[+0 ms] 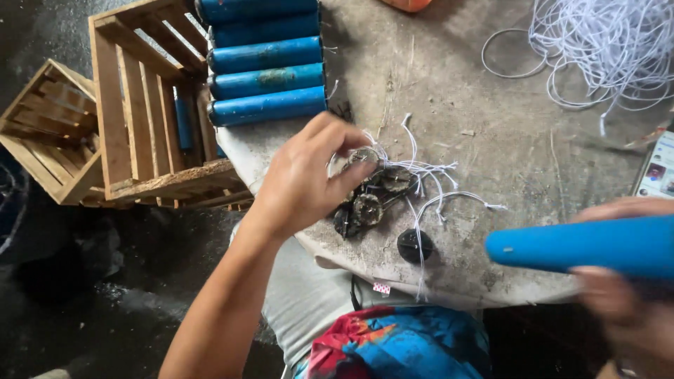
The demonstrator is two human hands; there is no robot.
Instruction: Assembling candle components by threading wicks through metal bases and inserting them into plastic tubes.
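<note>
My left hand (309, 179) reaches over a small heap of dark round discs (372, 193) with white strings attached, and its fingertips pinch the top disc. One more black disc (414, 245) lies apart, closer to the table's near edge. My right hand (625, 309), blurred at the lower right, grips a blue tube (583, 245) that points left over the table edge.
Several blue tubes (267, 60) lie side by side at the table's far left corner. Wooden slatted crates (133, 112) stand left of the grey table (491, 140). A tangle of white string (604, 49) fills the far right; a phone (658, 172) lies at the right edge.
</note>
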